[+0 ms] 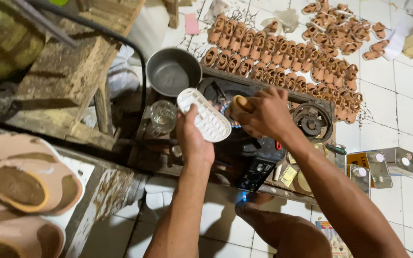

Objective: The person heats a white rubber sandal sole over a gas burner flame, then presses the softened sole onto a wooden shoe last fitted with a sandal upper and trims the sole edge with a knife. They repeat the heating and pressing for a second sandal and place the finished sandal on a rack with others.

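Head view, looking down over a low two-burner stove (264,119) on a tiled floor (407,86). Left hand (194,136) closed around the near end of a white sole (203,114), thumb on its ribbed face; the sole is held tilted above the stove's left side. Right hand (266,114) closed on a tan sandal upper (241,103), fingers curled over it, held just beside the sole's far end over the middle of the stove; whether the two parts touch cannot be told. A grey pot (173,71) sits at the stove's far left corner, a glass (163,116) just in front of it. Rows of brown sandals (283,57) lie on the floor beyond the stove. Metal cans (388,165) stand to the right. Larger sandals (25,184) rest on a tabletop (101,191) at left.
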Tool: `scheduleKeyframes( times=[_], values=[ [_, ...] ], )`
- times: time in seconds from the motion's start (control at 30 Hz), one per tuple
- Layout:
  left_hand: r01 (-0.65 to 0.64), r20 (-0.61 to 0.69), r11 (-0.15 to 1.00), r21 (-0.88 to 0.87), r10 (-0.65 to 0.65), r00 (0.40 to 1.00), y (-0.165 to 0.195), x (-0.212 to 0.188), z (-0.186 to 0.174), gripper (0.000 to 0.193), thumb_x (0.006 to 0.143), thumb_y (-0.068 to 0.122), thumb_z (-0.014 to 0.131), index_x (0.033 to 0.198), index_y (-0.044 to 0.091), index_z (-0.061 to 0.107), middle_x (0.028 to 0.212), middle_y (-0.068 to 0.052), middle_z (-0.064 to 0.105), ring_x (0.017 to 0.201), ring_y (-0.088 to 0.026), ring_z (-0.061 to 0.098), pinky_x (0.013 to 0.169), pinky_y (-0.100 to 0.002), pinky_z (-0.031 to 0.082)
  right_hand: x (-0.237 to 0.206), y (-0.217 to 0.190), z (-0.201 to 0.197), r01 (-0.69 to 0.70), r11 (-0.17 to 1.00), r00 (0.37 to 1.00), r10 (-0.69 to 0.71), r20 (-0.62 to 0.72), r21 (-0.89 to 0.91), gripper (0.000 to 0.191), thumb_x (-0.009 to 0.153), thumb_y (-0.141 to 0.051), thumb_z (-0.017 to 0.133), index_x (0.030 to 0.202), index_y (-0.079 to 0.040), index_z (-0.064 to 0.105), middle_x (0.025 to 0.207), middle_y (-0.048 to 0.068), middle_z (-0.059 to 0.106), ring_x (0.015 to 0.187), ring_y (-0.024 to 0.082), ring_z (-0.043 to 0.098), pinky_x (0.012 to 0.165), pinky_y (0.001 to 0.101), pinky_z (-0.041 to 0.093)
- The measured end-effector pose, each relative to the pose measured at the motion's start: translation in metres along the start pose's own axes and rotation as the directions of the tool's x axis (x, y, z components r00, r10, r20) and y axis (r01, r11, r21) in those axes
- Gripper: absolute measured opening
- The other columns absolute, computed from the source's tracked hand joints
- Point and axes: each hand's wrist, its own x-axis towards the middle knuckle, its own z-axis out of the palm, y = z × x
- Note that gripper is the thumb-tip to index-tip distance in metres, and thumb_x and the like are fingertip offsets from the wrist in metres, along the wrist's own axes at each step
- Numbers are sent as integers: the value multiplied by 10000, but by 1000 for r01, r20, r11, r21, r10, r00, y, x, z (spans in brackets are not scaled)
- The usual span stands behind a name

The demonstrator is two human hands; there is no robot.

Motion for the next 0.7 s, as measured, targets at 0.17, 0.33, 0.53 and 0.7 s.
scheduleKeyframes(
  times=[0.17, 0.33, 0.53, 0.7],
  values=[
    [67, -53, 995, 72, -64, 997, -8, -6, -3, 364, 960, 145, 594, 1297, 10, 568, 1141, -169, 699, 1009, -291, 708, 897, -457, 576, 31, -2, 8, -416, 869, 909, 390, 149, 266, 398, 812, -458, 820, 993, -104, 806, 914, 75, 722, 884, 238, 599, 929, 474, 418],
    [-5, -75, 1000, 13, 6, 997, -2, -12, -6, 384, 918, 106, 606, 1279, -13, 555, 1123, -203, 696, 1008, -339, 718, 915, -484, 583, 69, -23, 23, -176, 911, 955, 249, -158, 373, 472, 797, -441, 855, 1075, -66, 785, 1012, 105, 689, 968, 273, 549, 929, 478, 408],
    [-27, -44, 999, 26, 29, 999, 5, -17, -2, 466, 889, 81, 623, 1341, 25, 524, 1181, -205, 670, 1040, -386, 719, 902, -509, 601, 32, -27, 13, -59, 994, 998, 56, 40, 94, 362, 961, -433, 775, 1068, -88, 805, 1025, 134, 737, 1097, 286, 563, 1091, 543, 349],
    [186, -57, 978, 98, -181, 982, 9, -23, 5, 445, 932, 228, 575, 1356, 136, 481, 1127, -183, 676, 956, -353, 720, 752, -516, 643, -8, 10, -9, -710, 643, 698, 585, 412, 289, 394, 896, -306, 713, 1241, -117, 695, 1059, 155, 747, 902, 287, 757, 893, 465, 611]
  ],
)
